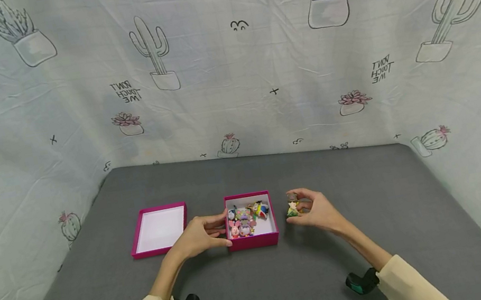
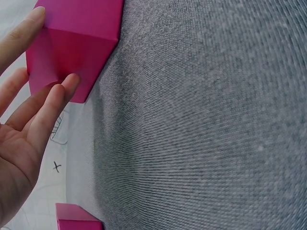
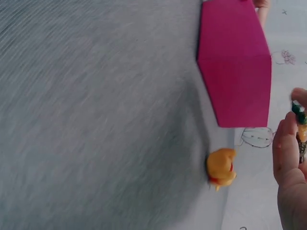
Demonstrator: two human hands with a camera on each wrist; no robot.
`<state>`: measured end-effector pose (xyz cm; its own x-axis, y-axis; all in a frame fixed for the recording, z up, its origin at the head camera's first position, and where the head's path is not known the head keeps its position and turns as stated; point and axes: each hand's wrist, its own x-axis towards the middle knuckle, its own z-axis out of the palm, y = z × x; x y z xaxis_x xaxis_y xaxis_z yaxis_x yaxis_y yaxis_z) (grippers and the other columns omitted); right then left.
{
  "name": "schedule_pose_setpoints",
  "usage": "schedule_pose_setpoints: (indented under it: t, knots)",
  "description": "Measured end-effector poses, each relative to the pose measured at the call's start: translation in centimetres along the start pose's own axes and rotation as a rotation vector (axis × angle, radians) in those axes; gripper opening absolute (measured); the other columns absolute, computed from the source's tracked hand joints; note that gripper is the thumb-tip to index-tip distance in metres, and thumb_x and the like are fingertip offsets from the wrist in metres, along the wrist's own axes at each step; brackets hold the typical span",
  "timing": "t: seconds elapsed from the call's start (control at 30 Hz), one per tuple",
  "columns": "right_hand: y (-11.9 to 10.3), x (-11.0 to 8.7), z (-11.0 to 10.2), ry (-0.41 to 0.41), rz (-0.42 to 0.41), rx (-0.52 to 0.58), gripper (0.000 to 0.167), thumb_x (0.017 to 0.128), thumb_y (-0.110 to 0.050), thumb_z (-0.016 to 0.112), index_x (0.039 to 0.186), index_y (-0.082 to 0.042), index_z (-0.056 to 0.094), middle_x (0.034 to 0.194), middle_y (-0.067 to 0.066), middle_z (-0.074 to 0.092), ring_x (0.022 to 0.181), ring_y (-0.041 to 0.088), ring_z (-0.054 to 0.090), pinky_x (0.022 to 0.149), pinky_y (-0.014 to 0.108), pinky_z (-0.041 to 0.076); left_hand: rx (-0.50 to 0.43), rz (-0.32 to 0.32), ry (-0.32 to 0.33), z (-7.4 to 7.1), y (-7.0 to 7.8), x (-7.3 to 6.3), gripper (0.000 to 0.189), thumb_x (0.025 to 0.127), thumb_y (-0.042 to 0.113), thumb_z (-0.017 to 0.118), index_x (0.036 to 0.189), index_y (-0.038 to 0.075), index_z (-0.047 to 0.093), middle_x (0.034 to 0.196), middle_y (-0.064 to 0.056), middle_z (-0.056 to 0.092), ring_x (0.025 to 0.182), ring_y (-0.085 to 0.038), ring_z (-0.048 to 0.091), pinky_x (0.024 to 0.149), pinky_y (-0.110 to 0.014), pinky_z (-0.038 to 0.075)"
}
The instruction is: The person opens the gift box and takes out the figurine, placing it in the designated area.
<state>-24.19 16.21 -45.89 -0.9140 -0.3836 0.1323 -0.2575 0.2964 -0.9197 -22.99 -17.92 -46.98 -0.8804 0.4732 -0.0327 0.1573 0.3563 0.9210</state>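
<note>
A pink box [image 1: 254, 241] with a white inside stands on the table, holding several small toy figurines [image 1: 244, 219] bunched toward its left. My left hand [image 1: 202, 236] rests against the box's left wall, its thumb at the front corner and its fairly straight fingers along the side. To the right of the box, my right hand [image 1: 316, 209] pinches a small toy figurine [image 1: 292, 207], brown-grey above with yellow and green below. That hand partly covers it. The right wrist view shows a yellow-orange figurine [image 3: 221, 166] with some red on the tabletop beside the box.
The pink lid [image 1: 159, 231] lies at the left with its white inside facing up. Under everything is a dark grey tabletop [image 1: 264, 285]. A pale cloth printed with cacti [image 1: 228, 82] hangs behind and at the sides.
</note>
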Motion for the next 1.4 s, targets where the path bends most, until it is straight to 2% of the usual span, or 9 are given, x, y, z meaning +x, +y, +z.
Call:
schedule_pose_setpoints:
  t: [0.13, 0.3, 0.57, 0.77, 0.83, 0.97, 1.07, 1.2, 1.4]
  knots:
    - [0.3, -0.6, -0.8, 0.038, -0.093, -0.097, 0.057, 0.077, -0.008, 0.080, 0.126, 0.005, 0.055, 0.118, 0.020, 0.059, 0.090, 0.019, 0.064, 0.075, 0.029, 0.058, 0.011, 0.004, 0.001, 0.1, 0.2, 0.2, 0.076, 0.076, 0.018, 0.082, 0.140, -0.002, 0.045, 0.139, -0.025, 0.047, 0.117, -0.032, 0.057, 0.091, -0.036, 0.052]
    - [1.2, -1.1, -2.8, 0.052, -0.205, -0.197, 0.055, 0.074, -0.006, 0.082, 0.122, 0.007, 0.058, 0.114, 0.022, 0.062, 0.096, 0.030, 0.067, 0.077, 0.030, 0.058, 0.012, 0.003, 0.001, 0.2, 0.4, 0.5, 0.078, 0.075, 0.020, 0.083, 0.139, -0.002, 0.045, 0.139, -0.024, 0.047, 0.117, -0.031, 0.057, 0.090, -0.034, 0.052]
    - [0.5, -2.5, -6.2, -0.031, -0.259, -0.284, 0.051, 0.073, 0.004, 0.080, 0.119, 0.012, 0.058, 0.113, 0.028, 0.060, 0.097, 0.036, 0.064, 0.079, 0.033, 0.058, 0.008, -0.001, -0.003, 0.4, 0.5, 0.8, 0.077, 0.075, 0.020, 0.083, 0.140, 0.000, 0.046, 0.139, -0.022, 0.047, 0.117, -0.030, 0.057, 0.090, -0.033, 0.052]
    - [3.7, -2.7, -8.1, -0.030, -0.285, -0.338, 0.056, 0.071, 0.000, 0.083, 0.121, 0.010, 0.059, 0.113, 0.019, 0.062, 0.097, 0.026, 0.064, 0.078, 0.030, 0.058, 0.010, 0.016, -0.009, 0.3, 0.7, 0.9, 0.076, 0.076, 0.019, 0.082, 0.139, -0.002, 0.045, 0.139, -0.025, 0.046, 0.117, -0.032, 0.057, 0.090, -0.035, 0.052]
    - [4.5, -2.7, -8.3, -0.035, -0.292, -0.344, 0.057, 0.073, -0.003, 0.083, 0.122, 0.011, 0.058, 0.113, 0.019, 0.063, 0.096, 0.023, 0.064, 0.078, 0.030, 0.057, 0.008, 0.014, -0.008, 0.2, 0.7, 0.8, 0.076, 0.076, 0.018, 0.082, 0.139, -0.002, 0.045, 0.139, -0.026, 0.046, 0.118, -0.032, 0.056, 0.091, -0.035, 0.052]
    - [5.7, -2.5, -8.0, -0.055, -0.310, -0.346, 0.059, 0.075, -0.011, 0.083, 0.124, 0.010, 0.057, 0.115, 0.020, 0.064, 0.096, 0.028, 0.066, 0.081, 0.035, 0.057, 0.011, 0.003, -0.006, 0.1, 0.5, 0.6, 0.077, 0.076, 0.019, 0.082, 0.140, -0.002, 0.045, 0.139, -0.026, 0.046, 0.119, -0.033, 0.056, 0.091, -0.035, 0.052]
    - [6.3, -2.3, -7.6, -0.054, -0.298, -0.346, 0.057, 0.075, -0.014, 0.083, 0.122, 0.007, 0.059, 0.114, 0.018, 0.065, 0.098, 0.032, 0.065, 0.083, 0.036, 0.056, 0.012, -0.001, -0.009, 0.2, 0.5, 0.6, 0.078, 0.076, 0.021, 0.083, 0.140, -0.001, 0.044, 0.139, -0.026, 0.045, 0.116, -0.032, 0.058, 0.091, -0.034, 0.052]
    - [6.9, -2.4, -7.1, -0.049, -0.273, -0.359, 0.052, 0.075, -0.017, 0.084, 0.117, 0.001, 0.060, 0.111, 0.013, 0.066, 0.100, 0.030, 0.065, 0.084, 0.034, 0.056, 0.004, -0.004, -0.013, 0.5, 0.3, 0.4, 0.079, 0.075, 0.022, 0.083, 0.140, 0.000, 0.045, 0.140, -0.025, 0.046, 0.118, -0.032, 0.056, 0.091, -0.033, 0.052]
    - [6.0, -1.6, -6.1, -0.017, -0.332, -0.387, 0.050, 0.072, -0.011, 0.085, 0.113, 0.006, 0.063, 0.106, 0.019, 0.061, 0.096, 0.035, 0.063, 0.080, 0.042, 0.057, -0.008, -0.003, 0.004, 0.2, -0.1, -0.1, 0.078, 0.075, 0.021, 0.083, 0.139, -0.003, 0.046, 0.139, -0.026, 0.046, 0.118, -0.035, 0.056, 0.090, -0.033, 0.052]
